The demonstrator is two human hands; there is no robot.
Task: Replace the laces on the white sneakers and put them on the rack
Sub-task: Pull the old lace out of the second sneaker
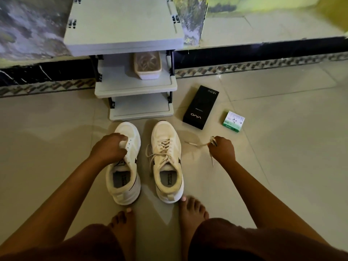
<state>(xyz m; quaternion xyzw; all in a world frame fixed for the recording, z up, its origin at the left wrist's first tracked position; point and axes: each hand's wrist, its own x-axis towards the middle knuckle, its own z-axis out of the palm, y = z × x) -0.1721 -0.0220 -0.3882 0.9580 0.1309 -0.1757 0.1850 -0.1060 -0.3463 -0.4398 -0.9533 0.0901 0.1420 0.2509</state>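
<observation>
Two white sneakers stand side by side on the tiled floor in front of me. The left sneaker (125, 166) has bare eyelets and no lace; my left hand (109, 146) grips its tongue area. The right sneaker (167, 162) is still laced with a cream lace, loosened. To its right my right hand (222, 148) holds a bunched cream lace (199, 145) just above the floor, one end trailing left. The grey shoe rack (135, 87) stands straight ahead, beyond the toes.
A clear box (147, 65) sits on the rack's middle shelf. A black phone box (200, 107) and a small green-white box (233, 121) lie on the floor right of the rack. My bare feet (192, 208) are just behind the sneakers' heels.
</observation>
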